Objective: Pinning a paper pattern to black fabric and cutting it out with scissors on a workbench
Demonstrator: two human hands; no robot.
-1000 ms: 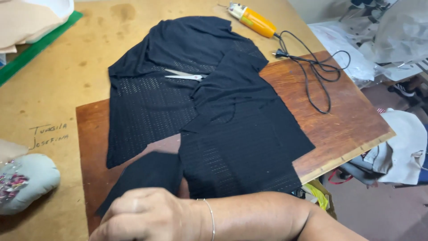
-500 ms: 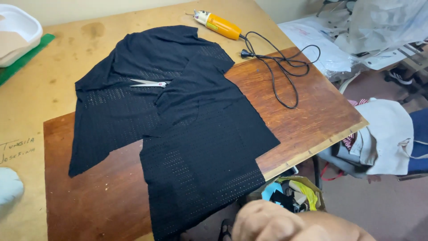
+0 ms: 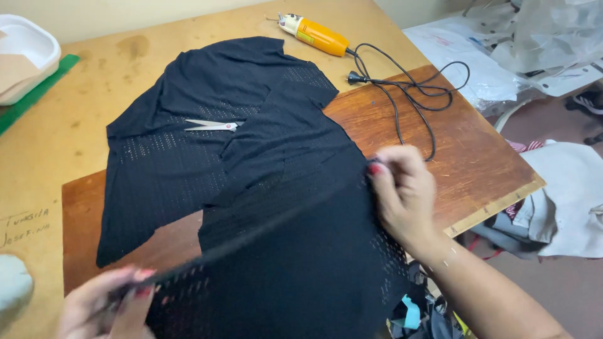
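Between both hands, black fabric (image 3: pixel 301 263) diagonal

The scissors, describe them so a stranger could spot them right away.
Start at the black perforated fabric spread over the wooden board. The scissors lie flat on its upper left part, away from both hands. They are the only pale, shiny metal thing on the dark cloth.

A tan table (image 3: pixel 94 81) carrying a dark wooden board (image 3: pixel 465 163), with pale fabric heaps (image 3: pixel 565 188) on the floor beside it.

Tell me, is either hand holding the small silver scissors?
No, the small silver scissors lie alone on the black perforated fabric; both hands grip its edge.
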